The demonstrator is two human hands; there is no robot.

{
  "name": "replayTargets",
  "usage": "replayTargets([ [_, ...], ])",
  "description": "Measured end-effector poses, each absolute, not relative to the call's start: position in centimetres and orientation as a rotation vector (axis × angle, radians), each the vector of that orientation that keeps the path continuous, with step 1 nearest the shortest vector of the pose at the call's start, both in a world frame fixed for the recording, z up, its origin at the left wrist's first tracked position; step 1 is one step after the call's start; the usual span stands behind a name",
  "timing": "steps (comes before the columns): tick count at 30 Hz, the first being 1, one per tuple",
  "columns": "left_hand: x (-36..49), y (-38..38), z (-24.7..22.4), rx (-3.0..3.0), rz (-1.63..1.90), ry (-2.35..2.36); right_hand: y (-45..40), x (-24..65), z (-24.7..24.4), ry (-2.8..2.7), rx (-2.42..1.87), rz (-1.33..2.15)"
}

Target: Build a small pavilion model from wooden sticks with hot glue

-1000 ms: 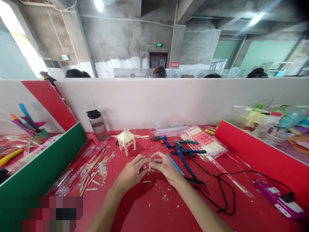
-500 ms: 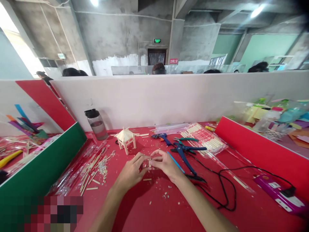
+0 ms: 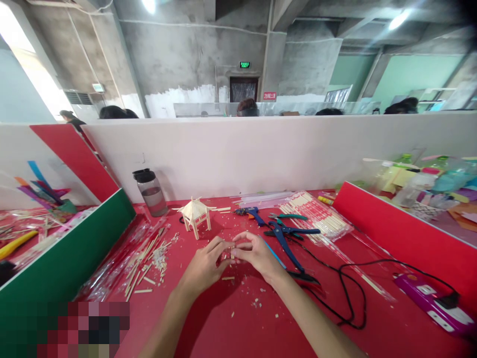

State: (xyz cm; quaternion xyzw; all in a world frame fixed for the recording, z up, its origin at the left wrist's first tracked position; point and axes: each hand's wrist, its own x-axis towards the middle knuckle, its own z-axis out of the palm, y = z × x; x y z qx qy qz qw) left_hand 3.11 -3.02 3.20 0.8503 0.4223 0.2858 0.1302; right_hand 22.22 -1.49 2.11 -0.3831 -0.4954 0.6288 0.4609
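Observation:
My left hand (image 3: 209, 262) and my right hand (image 3: 258, 254) meet over the red table, fingers curled and fingertips nearly touching. Between them they pinch a small pale wooden stick piece (image 3: 232, 254), mostly covered by the fingers. A short cut stick (image 3: 228, 278) lies just below my left hand. Beyond my hands stands a little pavilion model (image 3: 194, 216) of wooden sticks, with a peaked roof and several legs. A blue stick-like strip (image 3: 275, 255) lies partly behind my right hand.
Right of my hands lie a blue hot glue gun (image 3: 253, 215), green-handled pliers (image 3: 290, 217), a blue-handled cutter (image 3: 285, 243), bagged sticks (image 3: 320, 214) and a purple power strip (image 3: 432, 303) with a black cord. Left are loose sticks (image 3: 139, 268), a water bottle (image 3: 151, 193) and a green divider (image 3: 70, 243).
My hands keep almost the same pose around the small wooden piece, with only slight finger movement. The whole view has shifted a little.

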Motion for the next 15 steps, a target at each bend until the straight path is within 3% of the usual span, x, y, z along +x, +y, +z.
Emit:
replayTargets([
  [7,-0.9,-1.4,4.0,2.406,0.901,1.583,-0.8,22.7,2.2,-1.238,-0.988,1.382],
  [15,-1.5,-0.9,3.1,2.403,0.451,1.638,-0.6,23.3,2.3,-1.292,-0.946,1.289],
])
